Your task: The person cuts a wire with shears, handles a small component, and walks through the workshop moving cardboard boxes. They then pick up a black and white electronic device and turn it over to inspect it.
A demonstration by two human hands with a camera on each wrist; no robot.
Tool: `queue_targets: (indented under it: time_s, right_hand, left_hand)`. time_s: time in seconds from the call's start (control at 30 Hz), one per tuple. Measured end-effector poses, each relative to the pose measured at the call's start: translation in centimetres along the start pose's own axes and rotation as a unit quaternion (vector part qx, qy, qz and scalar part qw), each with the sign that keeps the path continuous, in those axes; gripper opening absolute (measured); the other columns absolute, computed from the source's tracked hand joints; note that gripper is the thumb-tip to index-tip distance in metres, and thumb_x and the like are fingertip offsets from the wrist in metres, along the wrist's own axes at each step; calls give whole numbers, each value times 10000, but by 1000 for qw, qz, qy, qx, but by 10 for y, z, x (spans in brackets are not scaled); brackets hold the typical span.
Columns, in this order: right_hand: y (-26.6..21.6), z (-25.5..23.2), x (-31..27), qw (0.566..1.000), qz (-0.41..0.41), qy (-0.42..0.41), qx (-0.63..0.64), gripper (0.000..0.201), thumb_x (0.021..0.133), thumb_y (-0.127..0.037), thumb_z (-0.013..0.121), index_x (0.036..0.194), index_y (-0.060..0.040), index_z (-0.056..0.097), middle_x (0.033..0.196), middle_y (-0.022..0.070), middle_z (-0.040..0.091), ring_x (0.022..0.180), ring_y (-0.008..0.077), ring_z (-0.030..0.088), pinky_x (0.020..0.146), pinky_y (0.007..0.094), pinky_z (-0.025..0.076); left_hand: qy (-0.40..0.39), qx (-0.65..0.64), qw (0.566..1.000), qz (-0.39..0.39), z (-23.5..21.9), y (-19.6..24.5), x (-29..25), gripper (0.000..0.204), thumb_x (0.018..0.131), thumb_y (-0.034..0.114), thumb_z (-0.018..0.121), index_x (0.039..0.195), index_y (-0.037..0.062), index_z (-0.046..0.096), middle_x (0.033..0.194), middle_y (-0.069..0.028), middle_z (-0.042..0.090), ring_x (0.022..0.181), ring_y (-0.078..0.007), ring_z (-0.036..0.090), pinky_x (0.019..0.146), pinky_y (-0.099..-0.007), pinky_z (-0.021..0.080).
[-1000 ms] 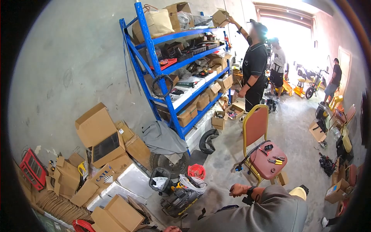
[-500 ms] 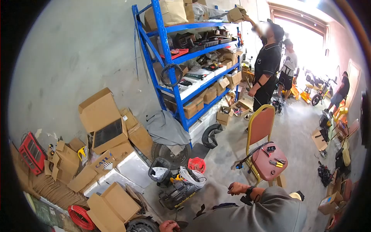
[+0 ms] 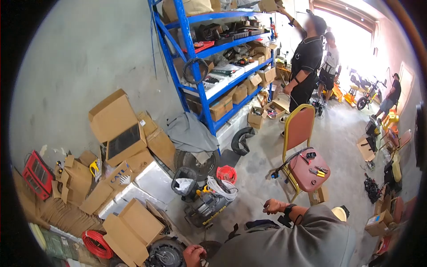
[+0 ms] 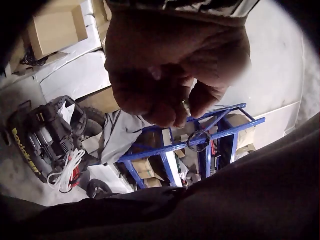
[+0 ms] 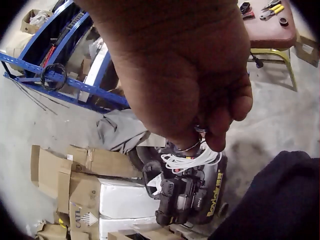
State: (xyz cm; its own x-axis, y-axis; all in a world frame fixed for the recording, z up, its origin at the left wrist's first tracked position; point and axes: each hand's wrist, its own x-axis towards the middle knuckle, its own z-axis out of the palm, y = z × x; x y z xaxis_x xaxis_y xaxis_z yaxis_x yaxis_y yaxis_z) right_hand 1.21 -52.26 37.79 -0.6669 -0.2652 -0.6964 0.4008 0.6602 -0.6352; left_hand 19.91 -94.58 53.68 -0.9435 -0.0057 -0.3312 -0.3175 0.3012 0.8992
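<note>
In the head view my left hand (image 3: 193, 254) is low, beside a round black wheel part (image 3: 165, 253). Its fingers are curled, and in the left wrist view the hand (image 4: 172, 75) pinches a tiny shiny piece (image 4: 185, 104) between thumb and fingertips. My right hand (image 3: 274, 206) is held out over the floor in front of the grey shirt. Seen from the right wrist, that hand (image 5: 185, 90) pinches a small shiny metal piece (image 5: 200, 129) with a thin end sticking out. What the pieces are cannot be told.
A black compressor (image 3: 207, 209) with a white hose coil (image 3: 222, 189) stands ahead. A red chair (image 3: 309, 171) holding pliers is to the right. Open cartons (image 3: 133, 227) lie left, blue shelving (image 3: 204, 102) stands behind, and a person in black (image 3: 307, 62) reaches to its top.
The head view has tilted and shifted, showing more floor. My left hand has come further into view from the bottom edge. The right hand stays held out with its fingers still curled.
</note>
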Motion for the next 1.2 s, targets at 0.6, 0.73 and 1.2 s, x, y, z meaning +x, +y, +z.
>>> queue_targets:
  time_s: [0.6,0.73,1.2]
  right_hand:
    - [11,11,-27,999,36,-5,-35,492,833,-287,678,1199,34,606,753,79,691,575,152,588,499,284,475]
    - [13,-7,-6,999,25,-22,-21,494,838,-285,678,1206,36,602,773,73,694,607,148,591,515,286,481]
    - [93,-127,48,1000,0,-24,-15,297,853,-295,635,842,-2,677,699,48,665,567,149,571,518,307,477]
  left_hand:
    - [-33,-103,988,-110,17,-1,-14,252,907,279,571,980,42,616,829,-80,623,727,-192,569,667,-361,472]
    - [-7,-163,980,-118,41,5,-5,233,894,255,582,949,30,607,811,-83,612,716,-176,560,663,-361,471]
    - [-69,17,989,-128,140,128,92,301,948,322,544,994,28,593,808,-91,599,684,-186,535,651,-357,455]
